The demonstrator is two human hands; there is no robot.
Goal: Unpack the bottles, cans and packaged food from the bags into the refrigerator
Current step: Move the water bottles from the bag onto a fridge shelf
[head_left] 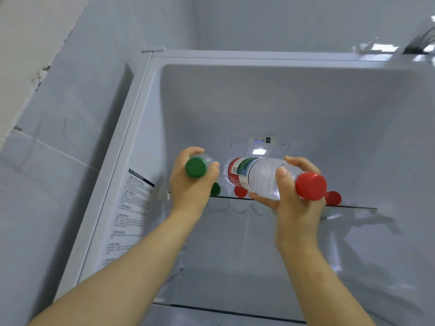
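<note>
Reaching into the open refrigerator [282, 102], a person holds one bottle in each hand near the glass shelf [350, 207]. The left grip [190, 187] wraps a green-capped bottle [195, 167], cap toward the camera. The right grip [296, 205] curls round a red-capped water bottle [263, 175] with a red label, tilted nearly flat, base pointing inward. Behind the hands, a green cap [215, 189] and two red caps [333, 198] mark bottles on the shelf. A printed sticker [131, 208] lines the left inner wall.

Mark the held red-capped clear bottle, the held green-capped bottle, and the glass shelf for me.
Red-capped clear plastic water bottle [263, 173]: head view, clear body.
Green-capped clear plastic bottle [195, 167]: head view, green cap.
Glass refrigerator shelf [353, 207]: head view, front edge.
</note>
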